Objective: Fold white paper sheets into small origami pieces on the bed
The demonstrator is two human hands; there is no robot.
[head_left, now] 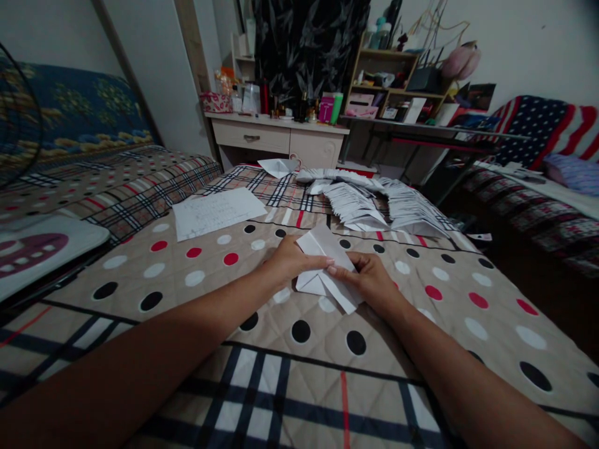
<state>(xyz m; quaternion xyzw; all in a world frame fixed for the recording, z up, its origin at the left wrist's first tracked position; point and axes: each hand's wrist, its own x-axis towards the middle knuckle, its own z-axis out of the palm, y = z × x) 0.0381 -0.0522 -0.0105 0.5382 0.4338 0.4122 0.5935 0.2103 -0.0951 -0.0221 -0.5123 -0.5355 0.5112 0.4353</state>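
Observation:
Between my two hands is a partly folded sheet of white paper (322,246), held just over the bedspread. My left hand (292,259) grips its left side, the thumb lying across the front. From the right, my right hand (367,274) pinches the same paper, and the two thumb tips meet near its middle. A folded flap points down toward me below the thumbs. The fingers behind the paper are mostly hidden. Beyond my hands lie rows of folded white papers (358,209), packed close together.
A flat sheet with handwriting (218,212) lies to the left on the dotted bedspread (187,305). Another folded paper (278,167) rests at the far edge. A white drawer cabinet (253,137) stands behind the bed, and a white folding table (47,249) is at the left.

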